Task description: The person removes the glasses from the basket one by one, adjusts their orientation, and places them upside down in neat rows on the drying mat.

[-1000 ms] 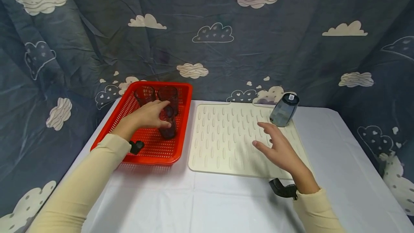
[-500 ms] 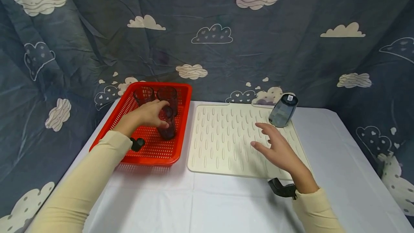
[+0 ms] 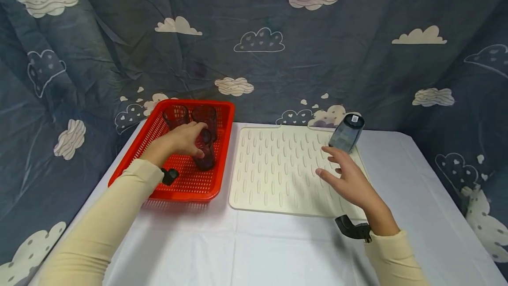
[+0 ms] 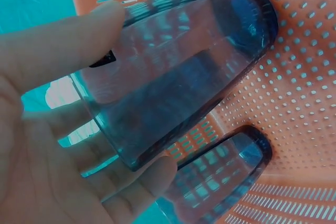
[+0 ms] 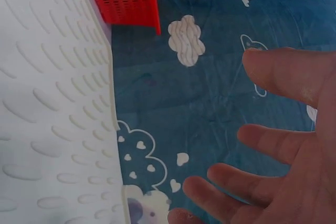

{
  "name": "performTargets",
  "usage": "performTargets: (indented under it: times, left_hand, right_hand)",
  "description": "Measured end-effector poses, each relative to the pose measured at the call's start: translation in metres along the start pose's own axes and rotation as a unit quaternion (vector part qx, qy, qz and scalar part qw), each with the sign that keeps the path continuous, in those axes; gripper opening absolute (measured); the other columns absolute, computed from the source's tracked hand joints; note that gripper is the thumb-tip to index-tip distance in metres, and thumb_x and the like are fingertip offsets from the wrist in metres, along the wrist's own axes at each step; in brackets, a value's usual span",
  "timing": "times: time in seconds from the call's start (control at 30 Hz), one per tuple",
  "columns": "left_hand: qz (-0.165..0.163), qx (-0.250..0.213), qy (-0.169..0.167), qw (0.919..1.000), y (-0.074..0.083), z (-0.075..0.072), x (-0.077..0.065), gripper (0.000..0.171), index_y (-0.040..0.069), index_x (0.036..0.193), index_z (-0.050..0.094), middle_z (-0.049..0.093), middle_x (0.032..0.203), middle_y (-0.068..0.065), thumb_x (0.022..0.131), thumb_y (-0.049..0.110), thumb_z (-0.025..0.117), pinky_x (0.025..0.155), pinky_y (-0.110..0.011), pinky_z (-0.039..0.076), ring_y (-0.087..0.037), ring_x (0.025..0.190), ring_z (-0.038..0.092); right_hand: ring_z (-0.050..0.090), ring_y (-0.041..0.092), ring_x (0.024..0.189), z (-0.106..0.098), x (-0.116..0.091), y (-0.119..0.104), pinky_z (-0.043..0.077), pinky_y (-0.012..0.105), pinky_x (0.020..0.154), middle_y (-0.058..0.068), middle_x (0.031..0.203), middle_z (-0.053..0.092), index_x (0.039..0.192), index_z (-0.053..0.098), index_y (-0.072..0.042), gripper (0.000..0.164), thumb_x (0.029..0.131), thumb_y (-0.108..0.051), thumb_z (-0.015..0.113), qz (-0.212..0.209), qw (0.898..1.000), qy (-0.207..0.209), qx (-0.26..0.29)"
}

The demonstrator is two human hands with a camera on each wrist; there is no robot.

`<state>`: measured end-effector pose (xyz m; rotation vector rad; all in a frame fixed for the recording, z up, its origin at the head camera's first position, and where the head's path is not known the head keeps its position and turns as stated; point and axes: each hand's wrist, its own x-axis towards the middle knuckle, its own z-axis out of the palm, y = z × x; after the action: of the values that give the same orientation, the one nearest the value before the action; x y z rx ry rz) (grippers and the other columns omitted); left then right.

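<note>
Head view: the left hand (image 3: 178, 140) grasps a tinted glass (image 3: 207, 161) inside the red basket (image 3: 224, 153), the right hand (image 3: 351, 184) released above the cream mat (image 3: 274, 167); left wrist view: secure its mouth end firmly, allowing clearance from the neighbouring glass (image 4: 220, 179); right wrist view: hold the empty, spread fingers (image 5: 278, 142) ready.

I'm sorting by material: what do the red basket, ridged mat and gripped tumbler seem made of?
Red basket: likely glossy plastic, moulded perforations. Ridged mat: matte, moulded ribs, perhaps silicone. Gripped tumbler: smooth, tinted, transparent, so glass or clear plastic.
</note>
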<state>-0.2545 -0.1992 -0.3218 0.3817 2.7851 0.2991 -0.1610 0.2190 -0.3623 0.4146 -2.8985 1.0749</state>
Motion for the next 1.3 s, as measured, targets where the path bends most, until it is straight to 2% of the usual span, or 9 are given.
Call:
performTargets:
  times: [0.13, 0.3, 0.4, 0.67, 0.8, 0.9, 1.0, 1.17, 1.3]
  left_hand:
    - [0.0, 0.01, 0.002, 0.9999, -0.001, -0.001, -0.001, 0.088, 0.01, 0.153, 0.033, 0.038, 0.155, -0.021, 0.081, 0.027, 0.08, 0.114, -0.062, 0.036, -0.042, 0.139, 0.043]
    - [0.004, 0.028, 0.027, 0.9992, -0.005, -0.003, -0.006, 0.086, 0.007, 0.149, 0.038, 0.05, 0.143, -0.019, 0.078, 0.029, 0.082, 0.109, -0.059, 0.043, -0.039, 0.127, 0.054]
    - [0.015, 0.036, 0.041, 0.9984, -0.008, -0.005, -0.009, 0.085, 0.006, 0.146, 0.041, 0.054, 0.138, -0.019, 0.076, 0.029, 0.083, 0.107, -0.058, 0.045, -0.037, 0.122, 0.057]
    - [0.038, 0.033, 0.066, 0.9966, -0.011, -0.026, -0.029, 0.08, 0.001, 0.142, 0.044, 0.059, 0.133, -0.02, 0.076, 0.026, 0.081, 0.109, -0.058, 0.042, -0.036, 0.119, 0.056]
    - [0.05, 0.054, 0.11, 0.9912, -0.006, -0.039, -0.042, 0.081, 0.006, 0.143, 0.045, 0.059, 0.132, -0.016, 0.074, 0.027, 0.083, 0.103, -0.058, 0.047, -0.034, 0.117, 0.057]
    - [0.06, 0.092, 0.147, 0.9829, -0.001, -0.047, -0.053, 0.085, 0.012, 0.147, 0.043, 0.058, 0.131, -0.015, 0.074, 0.028, 0.083, 0.096, -0.059, 0.049, -0.034, 0.115, 0.058]
    - [0.071, 0.114, 0.17, 0.9762, 0.005, -0.054, -0.062, 0.082, 0.018, 0.147, 0.044, 0.057, 0.132, -0.015, 0.074, 0.027, 0.082, 0.09, -0.059, 0.051, -0.035, 0.109, 0.06]
    - [0.075, 0.087, 0.183, 0.9763, 0.008, -0.061, -0.071, 0.076, 0.019, 0.143, 0.047, 0.054, 0.135, -0.014, 0.076, 0.027, 0.082, 0.085, -0.054, 0.055, -0.035, 0.106, 0.06]
    - [0.079, 0.041, 0.201, 0.9755, 0.006, -0.061, -0.074, 0.076, 0.017, 0.145, 0.045, 0.051, 0.139, -0.016, 0.079, 0.027, 0.081, 0.093, -0.059, 0.051, -0.037, 0.116, 0.054]
  right_hand:
    - [0.043, 0.051, 0.134, 0.0, 0.0, -0.001, 0.042, 0.066, 0.104, 0.028, 0.154, 0.032, 0.151, 0.032, -0.001, 0.065, 0.097, -0.023, 0.062, 0.001, 1.0, 0.001, -0.001]
    - [0.044, 0.05, 0.135, -0.002, 0.001, 0.0, 0.043, 0.064, 0.104, 0.028, 0.154, 0.032, 0.152, 0.031, -0.003, 0.067, 0.098, -0.026, 0.062, 0.009, 1.0, -0.004, -0.002]
    - [0.045, 0.05, 0.134, -0.003, 0.001, 0.001, 0.043, 0.064, 0.103, 0.028, 0.154, 0.032, 0.153, 0.031, -0.003, 0.066, 0.098, -0.026, 0.061, 0.011, 1.0, -0.003, 0.0]
    - [0.046, 0.051, 0.132, -0.002, 0.001, 0.004, 0.043, 0.065, 0.103, 0.028, 0.154, 0.032, 0.152, 0.032, -0.002, 0.065, 0.099, -0.025, 0.06, -0.005, 1.0, -0.012, 0.018]
    - [0.046, 0.05, 0.132, -0.001, 0.001, 0.004, 0.043, 0.065, 0.103, 0.028, 0.154, 0.032, 0.152, 0.032, -0.003, 0.065, 0.099, -0.026, 0.061, -0.001, 1.0, -0.012, 0.018]
    - [0.046, 0.05, 0.133, 0.0, 0.001, 0.005, 0.043, 0.065, 0.104, 0.027, 0.155, 0.031, 0.152, 0.032, -0.004, 0.066, 0.098, -0.028, 0.061, 0.005, 1.0, -0.015, 0.017]
    - [0.046, 0.05, 0.133, 0.0, 0.0, 0.005, 0.043, 0.065, 0.104, 0.027, 0.156, 0.03, 0.152, 0.032, -0.004, 0.066, 0.098, -0.028, 0.061, 0.009, 1.0, -0.015, 0.015]
    - [0.047, 0.05, 0.132, 0.0, -0.001, 0.006, 0.043, 0.065, 0.103, 0.027, 0.155, 0.032, 0.152, 0.032, -0.004, 0.065, 0.098, -0.027, 0.061, 0.004, 1.0, -0.011, 0.016]
    - [0.047, 0.05, 0.132, 0.001, -0.002, 0.006, 0.043, 0.065, 0.103, 0.027, 0.154, 0.032, 0.152, 0.032, -0.003, 0.064, 0.099, -0.027, 0.061, 0.003, 1.0, -0.015, 0.021]
